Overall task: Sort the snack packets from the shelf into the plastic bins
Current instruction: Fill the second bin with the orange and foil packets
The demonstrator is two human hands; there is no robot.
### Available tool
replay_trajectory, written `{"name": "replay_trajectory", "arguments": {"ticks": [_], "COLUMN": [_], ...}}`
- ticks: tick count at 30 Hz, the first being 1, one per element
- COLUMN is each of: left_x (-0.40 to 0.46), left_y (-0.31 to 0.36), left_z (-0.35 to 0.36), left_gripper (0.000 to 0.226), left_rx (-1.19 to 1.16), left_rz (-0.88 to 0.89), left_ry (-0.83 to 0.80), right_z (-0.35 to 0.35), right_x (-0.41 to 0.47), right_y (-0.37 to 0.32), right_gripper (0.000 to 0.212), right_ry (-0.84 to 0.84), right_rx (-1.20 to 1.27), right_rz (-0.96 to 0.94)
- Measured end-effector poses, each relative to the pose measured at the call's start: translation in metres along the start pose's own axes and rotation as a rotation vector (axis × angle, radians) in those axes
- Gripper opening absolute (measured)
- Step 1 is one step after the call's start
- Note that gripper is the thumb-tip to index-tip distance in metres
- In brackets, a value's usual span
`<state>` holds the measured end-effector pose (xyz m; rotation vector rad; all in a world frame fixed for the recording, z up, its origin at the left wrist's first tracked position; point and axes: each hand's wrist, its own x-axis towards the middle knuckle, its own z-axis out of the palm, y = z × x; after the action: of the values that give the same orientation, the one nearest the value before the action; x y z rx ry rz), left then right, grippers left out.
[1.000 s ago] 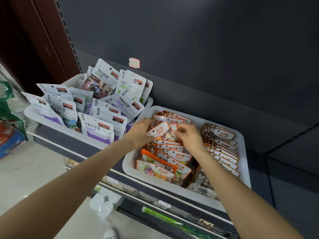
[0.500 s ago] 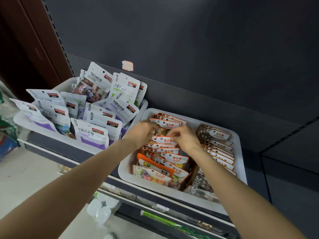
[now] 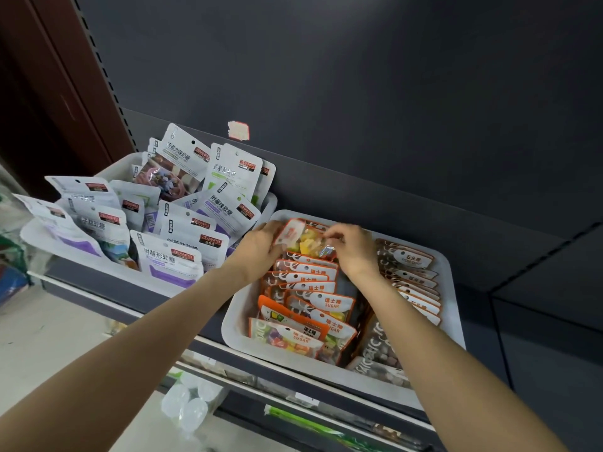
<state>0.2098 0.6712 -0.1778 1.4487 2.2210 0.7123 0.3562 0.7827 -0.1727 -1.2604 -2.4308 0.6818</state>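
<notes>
Your left hand (image 3: 261,247) and right hand (image 3: 354,247) each pinch one end of an orange-trimmed snack packet (image 3: 305,239), both grips clamped on it, held at the far end of the left row in the right-hand white bin (image 3: 235,324). The standing packets (image 3: 310,282) below are packed close, just beside a second row of brown packets (image 3: 411,272). Risks: a packet pushed down without a clear gap may crumple or tip its neighbours forward; a one-sided release may let it fall flat across the row. The adjoining bin (image 3: 81,259) of white pouches (image 3: 169,259) lies near your left forearm, which could brush them over.
</notes>
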Motion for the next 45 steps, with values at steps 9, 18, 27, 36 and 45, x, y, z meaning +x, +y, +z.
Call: {"name": "replay_trajectory", "arguments": {"ticks": [9, 18, 27, 36, 45], "left_x": [0.016, 0.020, 0.047, 0.025, 0.014], "left_y": [0.018, 0.003, 0.011, -0.004, -0.004], "left_z": [0.010, 0.009, 0.004, -0.001, -0.002], "left_gripper": [0.020, 0.041, 0.035, 0.014, 0.056], "left_rx": [0.018, 0.220, 0.609, 0.285, -0.072], "left_rz": [0.051, 0.043, 0.015, 0.179, -0.025], "left_ry": [-0.032, 0.077, 0.007, 0.135, 0.000], "right_z": [0.003, 0.006, 0.014, 0.018, 0.011], "right_x": [-0.025, -0.013, 0.005, -0.002, -0.013], "right_y": [0.027, 0.019, 0.010, 0.007, 0.009], "right_gripper": [0.026, 0.028, 0.038, 0.012, 0.053], "right_ry": [-0.158, -0.083, 0.026, 0.069, -0.184], "right_rx": [0.015, 0.115, 0.247, 0.006, 0.363], "right_rz": [0.130, 0.190, 0.324, 0.047, 0.308]}}
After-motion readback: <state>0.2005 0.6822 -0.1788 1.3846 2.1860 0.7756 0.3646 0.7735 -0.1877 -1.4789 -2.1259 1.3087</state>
